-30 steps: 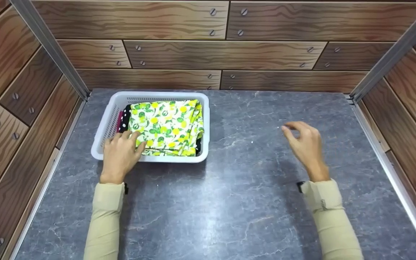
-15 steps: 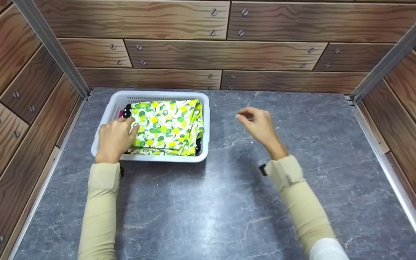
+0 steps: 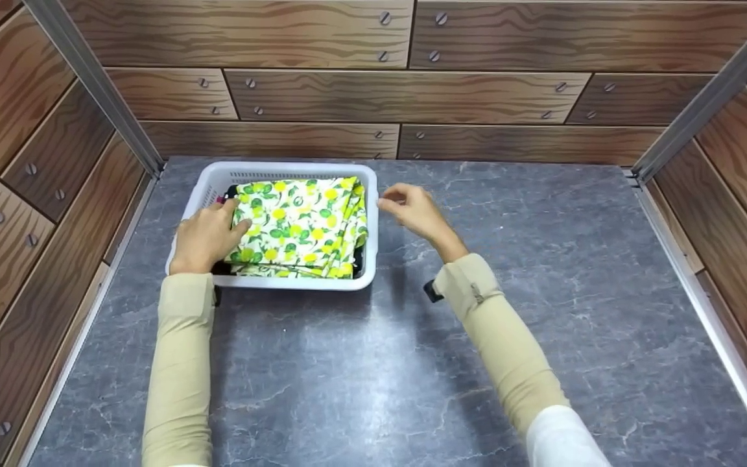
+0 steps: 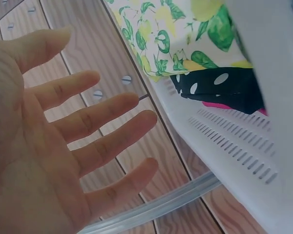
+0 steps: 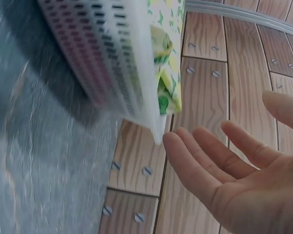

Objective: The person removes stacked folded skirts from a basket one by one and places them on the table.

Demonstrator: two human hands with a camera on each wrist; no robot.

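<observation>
A white plastic basket (image 3: 302, 283) stands at the back left of the table, holding folded cloth. On top lies a white cloth with a yellow lemon and green leaf print (image 3: 299, 224). Under it, the left wrist view shows a black cloth with white dots (image 4: 219, 87) and a sliver of pink cloth (image 4: 215, 104). My left hand (image 3: 203, 240) hovers over the basket's left side, fingers spread beside the lemon cloth and gripping nothing. My right hand (image 3: 420, 214) is at the basket's right rim, fingers loosely bent and holding nothing; whether a fingertip touches the rim I cannot tell.
The grey marbled tabletop (image 3: 321, 376) extends in front and to the right of the basket. Wood-patterned panels (image 3: 321, 97) close off the back and both sides, with metal posts (image 3: 678, 97) at the back corners.
My right hand has swept left from the right part of the table to the basket's right rim. My left hand has shifted slightly forward and left over the basket. The cloth lies unmoved.
</observation>
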